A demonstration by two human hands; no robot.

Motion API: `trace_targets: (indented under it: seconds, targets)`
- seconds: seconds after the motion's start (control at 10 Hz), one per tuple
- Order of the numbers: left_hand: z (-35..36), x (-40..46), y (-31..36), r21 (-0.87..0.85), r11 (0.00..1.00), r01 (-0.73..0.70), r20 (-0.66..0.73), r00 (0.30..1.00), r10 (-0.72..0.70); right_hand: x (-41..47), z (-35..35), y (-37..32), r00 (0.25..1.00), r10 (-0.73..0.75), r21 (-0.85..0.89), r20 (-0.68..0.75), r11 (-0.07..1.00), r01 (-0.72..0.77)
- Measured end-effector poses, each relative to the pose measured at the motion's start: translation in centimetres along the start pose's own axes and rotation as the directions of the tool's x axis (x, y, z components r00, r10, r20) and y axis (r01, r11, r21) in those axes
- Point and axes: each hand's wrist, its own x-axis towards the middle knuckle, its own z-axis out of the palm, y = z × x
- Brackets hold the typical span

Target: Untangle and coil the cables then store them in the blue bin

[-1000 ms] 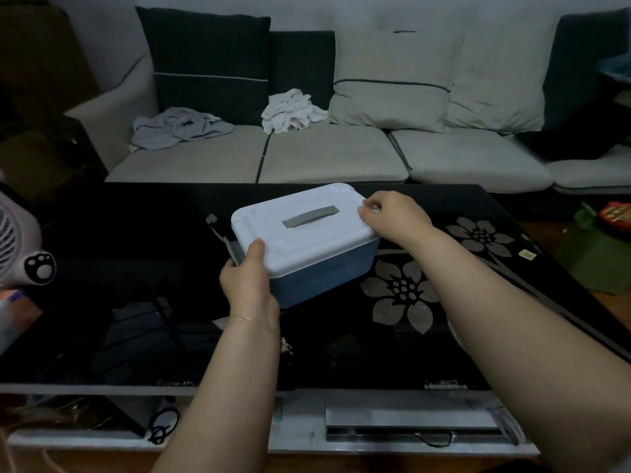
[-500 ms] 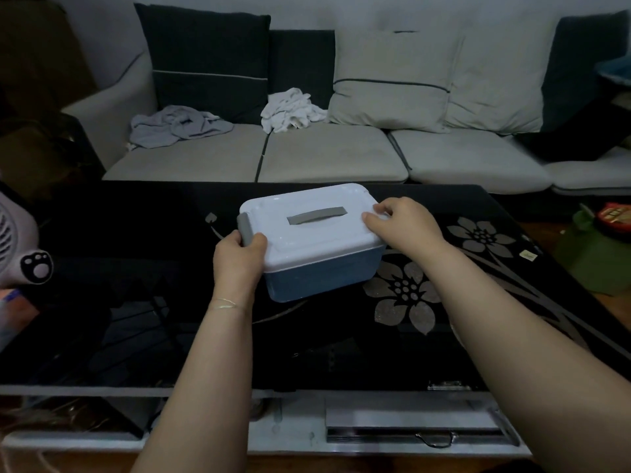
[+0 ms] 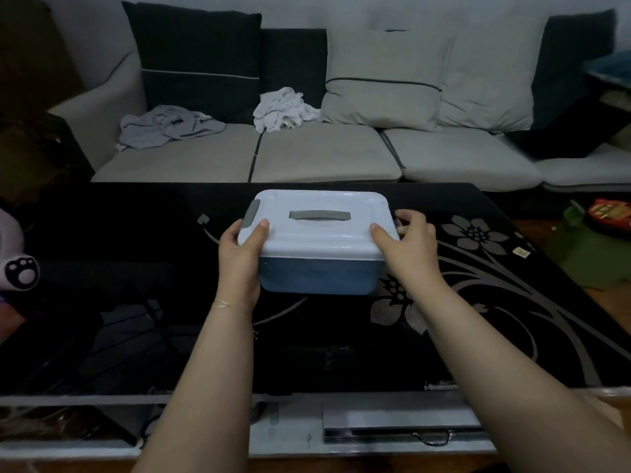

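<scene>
The blue bin (image 3: 319, 274) stands on the black glass table (image 3: 136, 268), square to me, closed by a white lid (image 3: 317, 230) with a grey handle (image 3: 319, 215) and a grey clasp at its left end. My left hand (image 3: 240, 259) grips the bin's left end, thumb on the lid's near corner. My right hand (image 3: 406, 240) grips the right end, thumb on the lid and fingers curled over the right clasp. No cable shows on the tabletop; what the bin holds is hidden.
A sofa (image 3: 324, 155) with cushions and two crumpled cloths (image 3: 170, 126) runs behind the table. A white fan with a paw print (image 3: 18, 271) stands at the left. Below the table's near edge, a shelf holds a black cable loop (image 3: 432, 438).
The bin has turned from a skewed angle to face me squarely. Both hands shifted from diagonal corners to the two short ends of the lid.
</scene>
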Motion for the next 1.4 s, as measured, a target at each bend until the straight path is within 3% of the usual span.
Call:
trace_targets:
  seconds: [0.1, 0.2, 0.3, 0.4, 0.7, 1.1, 1.3, 1.4]
  targets:
    - [0.9, -0.5, -0.1, -0.06, 0.998, 0.007, -0.072, 0.997, -0.011, 0.2, 0.4, 0.2, 0.947, 0.313, 0.303, 0.072, 0.898, -0.32]
    - [1.8, -1.4, -0.3, -0.148, 0.988, 0.039, -0.117, 0.992, -0.057, 0.2, 0.6, 0.5, 0.856, 0.389, 0.566, 0.341, 0.642, -0.517]
    - [2.6, -1.9, -0.7, -0.182, 0.983, 0.027, -0.154, 0.987, -0.056, 0.4, 1.0, 0.7, 0.921, 0.308, 0.572, 0.238, 0.722, -0.389]
    - [2.9, -1.8, -1.0, -0.202, 0.979, 0.005, -0.091, 0.996, -0.024, 0.6, 0.9, 0.4, 0.975, 0.191, 0.475, 0.111, 0.852, -0.221]
    - [2.5, -1.2, -2.2, -0.14, 0.989, 0.039, 0.139, 0.99, -0.019, 2.1, 0.5, 0.7, 0.978, 0.057, 0.453, 0.203, 0.879, -0.145]
    - [2.2, -0.4, -2.4, -0.059, 0.997, 0.054, 0.167, 0.985, -0.044, 3.9, 0.3, 0.9, 0.974, 0.02, 0.365, 0.227, 0.925, -0.104]
    - [3.1, -1.0, -1.8, 0.08, 0.996, -0.033, 0.007, 0.999, 0.033, 4.1, -0.3, 0.8, 0.955, 0.069, 0.258, 0.288, 0.955, -0.147]
    - [3.3, -1.5, -2.0, 0.224, 0.974, -0.02, -0.222, 0.972, 0.072, 4.1, -4.0, -2.2, 1.0, 0.0, 0.31, 0.02, 0.951, -0.006]
